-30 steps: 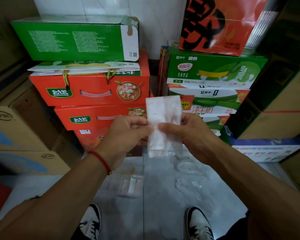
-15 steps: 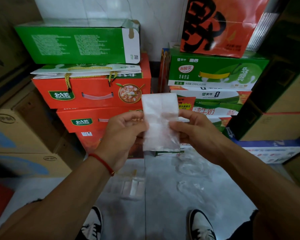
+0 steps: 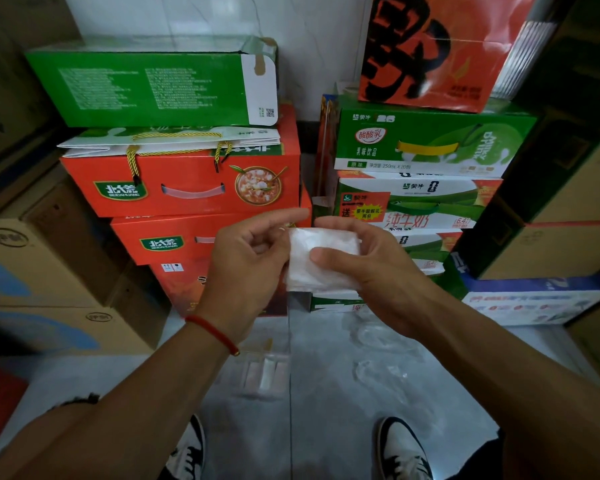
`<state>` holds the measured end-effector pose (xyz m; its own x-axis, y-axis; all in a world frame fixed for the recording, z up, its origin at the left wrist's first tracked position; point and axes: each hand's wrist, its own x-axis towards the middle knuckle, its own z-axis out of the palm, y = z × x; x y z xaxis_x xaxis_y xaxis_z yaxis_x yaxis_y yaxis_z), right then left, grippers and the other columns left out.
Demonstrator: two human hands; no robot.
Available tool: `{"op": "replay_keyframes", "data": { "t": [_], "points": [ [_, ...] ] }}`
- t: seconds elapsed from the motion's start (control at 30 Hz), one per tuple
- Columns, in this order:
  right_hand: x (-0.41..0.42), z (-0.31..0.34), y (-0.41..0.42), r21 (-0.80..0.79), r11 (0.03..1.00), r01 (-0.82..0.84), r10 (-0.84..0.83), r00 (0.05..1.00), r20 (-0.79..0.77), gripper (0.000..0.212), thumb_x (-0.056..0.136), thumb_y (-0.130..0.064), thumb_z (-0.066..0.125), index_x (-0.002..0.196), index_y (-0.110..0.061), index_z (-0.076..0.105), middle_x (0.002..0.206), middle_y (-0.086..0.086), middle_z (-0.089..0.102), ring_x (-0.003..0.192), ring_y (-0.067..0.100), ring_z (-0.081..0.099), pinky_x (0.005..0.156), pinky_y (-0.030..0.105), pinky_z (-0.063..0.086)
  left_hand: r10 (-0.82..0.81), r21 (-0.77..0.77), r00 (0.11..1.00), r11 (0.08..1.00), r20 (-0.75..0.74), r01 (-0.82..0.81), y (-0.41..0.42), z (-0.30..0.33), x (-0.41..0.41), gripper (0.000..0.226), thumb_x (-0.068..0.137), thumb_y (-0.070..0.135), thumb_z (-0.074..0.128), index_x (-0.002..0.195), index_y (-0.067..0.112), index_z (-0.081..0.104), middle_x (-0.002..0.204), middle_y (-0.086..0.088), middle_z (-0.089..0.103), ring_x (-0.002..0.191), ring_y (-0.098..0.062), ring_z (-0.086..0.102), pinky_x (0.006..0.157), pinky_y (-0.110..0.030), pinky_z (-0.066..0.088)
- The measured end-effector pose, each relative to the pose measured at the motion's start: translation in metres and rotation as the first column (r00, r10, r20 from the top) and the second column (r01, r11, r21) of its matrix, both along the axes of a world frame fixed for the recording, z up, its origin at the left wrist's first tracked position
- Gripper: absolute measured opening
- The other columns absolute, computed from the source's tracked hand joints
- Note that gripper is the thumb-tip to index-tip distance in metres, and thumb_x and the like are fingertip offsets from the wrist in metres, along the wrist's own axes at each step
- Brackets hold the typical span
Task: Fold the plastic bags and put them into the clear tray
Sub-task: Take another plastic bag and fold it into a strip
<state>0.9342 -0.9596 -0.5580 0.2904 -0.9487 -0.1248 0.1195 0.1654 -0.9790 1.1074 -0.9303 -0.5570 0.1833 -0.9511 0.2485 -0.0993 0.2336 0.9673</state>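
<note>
Plastic bag [image 3: 321, 261]: folded, light, limp, slippery; right hand [image 3: 371, 271] pinches it flat, left hand [image 3: 246, 268] grips its edge.

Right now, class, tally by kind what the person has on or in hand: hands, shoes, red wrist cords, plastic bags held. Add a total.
Hands: 2, left hand and right hand
Shoes: 2, left shoe and right shoe
Red wrist cords: 1, red cord on the left wrist
Plastic bags held: 1, plastic bag between both hands
Total: 6
</note>
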Motion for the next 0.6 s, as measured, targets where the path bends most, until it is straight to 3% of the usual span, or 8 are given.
{"op": "replay_keyframes", "data": {
  "t": [0.13, 0.23, 0.3, 0.37, 0.47, 0.6],
  "points": [
    [-0.004, 0.004, 0.000, -0.188, 0.981, 0.042, -0.072, 0.985, -0.156, 0.050, 0.081, -0.002, 0.084, 0.125, -0.020, 0.067, 0.111, 0.008, 0.076, 0.102, 0.030, 0.074, 0.086, 0.046, 0.064, -0.051, 0.199, 0.978, 0.976, -0.202, 0.092, 0.000, 0.007, 0.002, 0.027, 0.098, 0.000, 0.059, 0.120, 0.011, 0.070, 0.100, -0.024, 0.073, 0.085, -0.032, 0.070, 0.078, -0.045, 0.059],
    [-0.007, 0.006, 0.000, -0.321, 0.946, 0.037, -0.119, 0.963, -0.240, 0.052, 0.083, 0.000, 0.083, 0.127, -0.020, 0.064, 0.110, 0.009, 0.074, 0.097, 0.029, 0.073, 0.084, 0.047, 0.063, -0.124, 0.344, 0.940, 0.909, -0.318, 0.236, 0.001, 0.012, 0.004, 0.028, 0.100, 0.023, 0.057, 0.117, 0.006, 0.071, 0.103, -0.020, 0.073, 0.087, -0.030, 0.067, 0.070, -0.041, 0.053],
    [-0.008, 0.007, 0.000, -0.380, 0.925, 0.012, -0.130, 0.949, -0.287, 0.055, 0.084, -0.001, 0.082, 0.131, -0.021, 0.061, 0.111, 0.007, 0.073, 0.094, 0.025, 0.074, 0.082, 0.044, 0.064, -0.198, 0.386, 0.945, 0.876, -0.261, 0.290, 0.002, 0.010, 0.003, 0.029, 0.099, 0.028, 0.060, 0.115, 0.008, 0.072, 0.101, -0.014, 0.074, 0.085, -0.026, 0.069, 0.064, -0.035, 0.054],
    [-0.008, 0.006, 0.000, -0.412, 0.911, -0.005, -0.142, 0.934, -0.327, 0.059, 0.084, -0.004, 0.083, 0.134, -0.023, 0.059, 0.114, 0.002, 0.072, 0.094, 0.019, 0.074, 0.081, 0.040, 0.064, -0.228, 0.391, 0.958, 0.877, -0.174, 0.279, 0.004, 0.007, 0.000, 0.018, 0.098, 0.013, 0.063, 0.113, 0.008, 0.072, 0.101, -0.013, 0.077, 0.085, -0.025, 0.071, 0.063, -0.031, 0.057],
    [-0.008, 0.003, -0.001, -0.352, 0.936, 0.004, -0.123, 0.941, -0.314, 0.064, 0.082, -0.008, 0.086, 0.136, -0.026, 0.057, 0.114, 0.004, 0.071, 0.096, 0.020, 0.074, 0.082, 0.041, 0.064, -0.143, 0.367, 0.983, 0.914, -0.111, 0.175, 0.001, 0.000, 0.001, 0.016, 0.094, -0.002, 0.065, 0.107, 0.004, 0.072, 0.095, -0.017, 0.077, 0.082, -0.026, 0.072, 0.063, -0.026, 0.059],
    [-0.005, -0.003, -0.003, -0.289, 0.957, 0.033, -0.109, 0.962, -0.251, 0.060, 0.082, -0.002, 0.085, 0.132, -0.024, 0.060, 0.112, 0.008, 0.073, 0.098, 0.024, 0.074, 0.084, 0.043, 0.064, -0.107, 0.325, 0.990, 0.937, -0.091, 0.131, -0.001, -0.002, 0.000, 0.018, 0.093, -0.004, 0.065, 0.106, 0.005, 0.073, 0.095, -0.016, 0.077, 0.079, -0.028, 0.070, 0.064, -0.027, 0.059]
  ]
}}
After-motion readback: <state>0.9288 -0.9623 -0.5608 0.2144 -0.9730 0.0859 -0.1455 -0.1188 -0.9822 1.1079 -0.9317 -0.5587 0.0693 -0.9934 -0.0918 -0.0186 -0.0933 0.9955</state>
